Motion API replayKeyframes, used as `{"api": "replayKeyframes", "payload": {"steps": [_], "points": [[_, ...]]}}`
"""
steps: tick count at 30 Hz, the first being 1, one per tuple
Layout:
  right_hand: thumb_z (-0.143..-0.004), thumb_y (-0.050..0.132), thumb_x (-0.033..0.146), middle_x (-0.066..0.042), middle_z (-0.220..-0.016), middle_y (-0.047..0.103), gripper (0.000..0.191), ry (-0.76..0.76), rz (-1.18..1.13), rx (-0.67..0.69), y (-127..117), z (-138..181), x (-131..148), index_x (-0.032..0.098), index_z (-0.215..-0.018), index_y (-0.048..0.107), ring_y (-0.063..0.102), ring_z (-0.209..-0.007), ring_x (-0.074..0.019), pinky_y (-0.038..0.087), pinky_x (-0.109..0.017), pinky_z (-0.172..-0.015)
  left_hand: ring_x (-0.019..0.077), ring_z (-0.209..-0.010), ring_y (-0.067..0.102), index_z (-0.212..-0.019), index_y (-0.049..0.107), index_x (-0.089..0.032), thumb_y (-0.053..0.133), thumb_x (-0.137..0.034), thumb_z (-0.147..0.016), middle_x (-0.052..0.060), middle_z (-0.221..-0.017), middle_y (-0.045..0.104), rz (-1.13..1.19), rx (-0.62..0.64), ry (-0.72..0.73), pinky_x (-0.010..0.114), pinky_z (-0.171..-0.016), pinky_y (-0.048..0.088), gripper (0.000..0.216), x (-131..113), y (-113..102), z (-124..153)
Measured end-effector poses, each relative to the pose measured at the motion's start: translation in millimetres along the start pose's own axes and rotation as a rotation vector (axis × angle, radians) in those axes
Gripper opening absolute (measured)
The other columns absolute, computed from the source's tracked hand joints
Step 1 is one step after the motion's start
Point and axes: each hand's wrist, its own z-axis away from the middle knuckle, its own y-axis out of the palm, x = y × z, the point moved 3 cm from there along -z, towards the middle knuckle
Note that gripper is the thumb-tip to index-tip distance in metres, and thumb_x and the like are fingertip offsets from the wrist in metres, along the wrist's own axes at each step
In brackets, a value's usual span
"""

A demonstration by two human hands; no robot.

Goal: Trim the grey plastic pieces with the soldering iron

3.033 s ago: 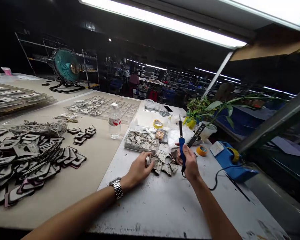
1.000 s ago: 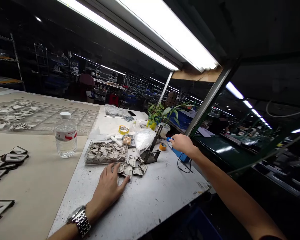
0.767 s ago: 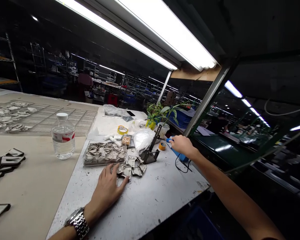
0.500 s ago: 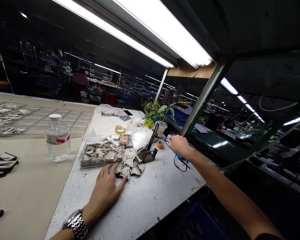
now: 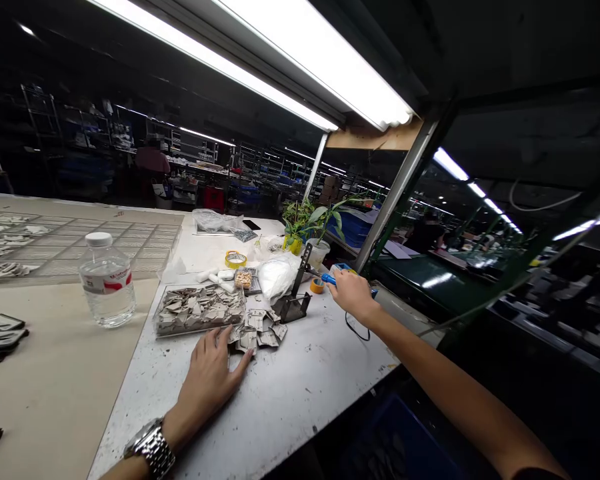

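On the far left, a few dark-edged flat pieces point(image 5: 3, 340) lay on the beige tabletop point(image 5: 55, 373), with a clear divided tray point(image 5: 145, 248) beyond them, pale bits in its left compartments. A capped water bottle point(image 5: 107, 283) stood upright just to the near side of that tray.

Next came the left hand point(image 5: 210, 370), a metal-banded watch point(image 5: 155, 448) at its wrist. It lay palm down on the white bench point(image 5: 280, 413), loose, fingers spread rather than clenched. A clear box point(image 5: 200, 327) full of grey scraps sat just beyond the fingers, and a small heap of loose grey pieces point(image 5: 257, 327) lay right at their tips, on the right; I couldn't tell whether a finger pressed on one.

Past the heap, rightward, I saw a yellow tape roll point(image 5: 235, 259) farther off, a white plastic bag point(image 5: 277, 277), then a black metal stand point(image 5: 296, 293) and an orange tape roll point(image 5: 317, 285).

The right hand point(image 5: 353, 293) was closed around a soldering iron point(image 5: 329, 279), its blue handle poking out leftward and its shaft aimed at the stand's upright; contact there was too small to judge. A dark cord point(image 5: 356, 328) looped below that hand.
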Motion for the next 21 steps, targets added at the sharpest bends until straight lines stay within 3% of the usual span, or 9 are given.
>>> {"api": "replayKeyframes", "payload": {"steps": [4,9,13,16,19,21], "points": [[-0.111,0.059,0.037,-0.019,-0.134,0.074,0.033,-0.004,0.002,0.041,-0.5,9.0,4.6,0.017,-0.136,0.062,0.075,-0.115,-0.0321,0.054,-0.035,-0.086,0.0465,-0.145,0.052,-0.157,0.058,-0.006,0.047,-0.072,-0.104,0.027,-0.150,0.059,-0.001,0.011,-0.005,0.065,-0.119,0.046,0.085,-1.7,-1.1,-0.6],[-0.110,0.063,0.036,-0.020,-0.136,0.072,0.037,-0.010,-0.001,0.046,-4.5,16.1,14.2,0.017,-0.141,0.059,0.071,-0.122,-0.0328,0.054,-0.035,-0.091,0.0465,-0.144,0.052,-0.157,0.057,-0.007,0.048,-0.073,-0.104,0.027,-0.149,0.059,-0.008,-0.004,0.005,0.065,-0.118,0.046,0.085,-0.9,0.0,-0.3],[-0.106,0.068,0.034,-0.023,-0.141,0.068,0.048,-0.032,-0.007,0.006,-12.8,22.0,16.9,0.012,-0.147,0.057,0.063,-0.132,-0.0373,0.050,-0.042,-0.107,0.0459,-0.145,0.051,-0.157,0.056,-0.008,0.048,-0.074,-0.104,0.026,-0.150,0.058,-0.019,-0.008,0.004,0.064,-0.121,0.045,0.085,-4.0,-3.2,0.8],[-0.108,0.063,0.039,-0.030,-0.155,0.055,0.066,-0.048,-0.024,-0.094,-14.4,33.5,23.2,0.006,-0.163,0.044,0.048,-0.146,-0.0449,0.041,-0.053,-0.121,0.0459,-0.146,0.051,-0.158,0.054,-0.009,0.049,-0.074,-0.104,0.025,-0.150,0.057,-0.016,0.012,0.004,0.063,-0.121,0.045,0.084,-6.9,-6.3,1.1],[-0.113,0.051,0.042,-0.023,-0.151,0.060,0.055,-0.250,-0.307,-0.210,2.8,50.9,51.4,0.012,-0.160,0.051,0.052,-0.143,-0.0400,0.043,-0.054,-0.123,0.0465,-0.148,0.049,-0.160,0.052,-0.010,0.052,-0.074,-0.103,0.026,-0.152,0.056,-0.002,0.033,0.029,0.064,-0.122,0.044,0.086,-7.8,-5.7,0.8],[-0.114,0.051,0.047,-0.017,-0.144,0.066,0.048,-0.444,-0.601,-0.189,28.2,61.5,82.0,0.018,-0.151,0.059,0.059,-0.137,-0.0332,0.050,-0.049,-0.120,0.0471,-0.151,0.047,-0.162,0.050,-0.010,0.056,-0.075,-0.102,0.027,-0.155,0.053,0.003,0.039,0.051,0.064,-0.124,0.042,0.089,-7.1,-3.4,1.0]]}}
